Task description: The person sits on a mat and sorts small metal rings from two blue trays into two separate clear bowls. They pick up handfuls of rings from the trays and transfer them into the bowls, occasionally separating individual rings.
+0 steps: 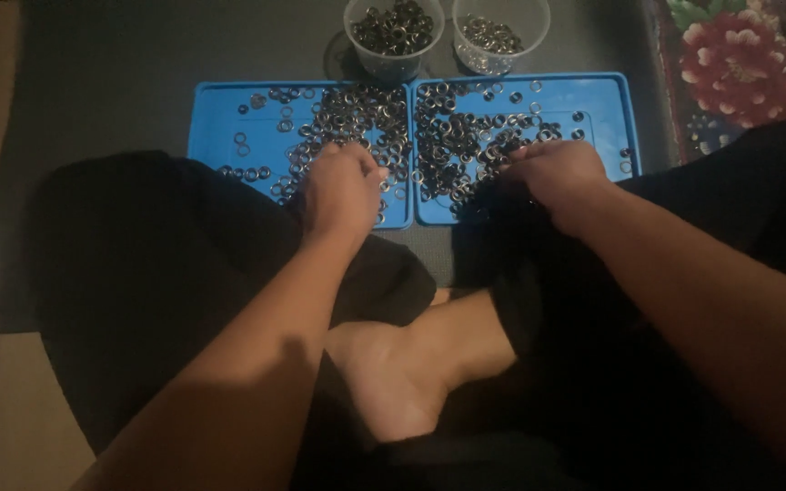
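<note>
While small metal rings lie heaped under both sets of curled fingers, left hand and right hand pinch into them; what they grip is hidden. Beyond the fingertips, two clear cups sit part-filled, blue trays well covered.

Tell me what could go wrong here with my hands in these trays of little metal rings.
Rings lie piled right up to the low rim of the right blue tray, so a sweep by your right hand could push some onto the dark mat. The two clear cups stand close behind the trays; a forward reach might tip them. The dim light could hide strays near your left hand.
</note>
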